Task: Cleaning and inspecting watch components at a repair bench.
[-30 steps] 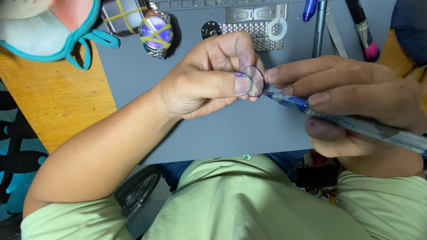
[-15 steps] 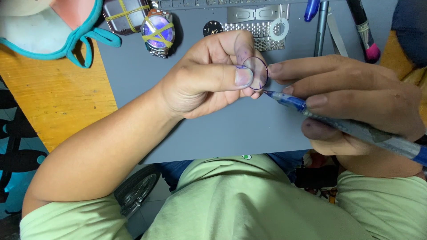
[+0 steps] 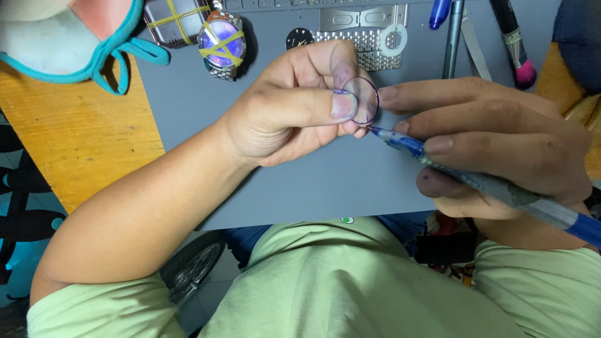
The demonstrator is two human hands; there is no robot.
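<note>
My left hand pinches a small round clear glass disc between thumb and fingers, holding it upright above the grey mat. The disc's edge carries a dark ink line. My right hand grips a blue pen, and its tip touches the lower right edge of the disc. My right index finger rests against the disc's right side.
At the mat's far edge lie a wristwatch wrapped in yellow bands, a metal watch bracelet with a white ring, a black dial, pens and a pink-tipped brush. A teal-edged mask sits on the wooden table at left.
Both hands have shifted slightly up and right together. The pen tip stays at the disc's lower right edge.
</note>
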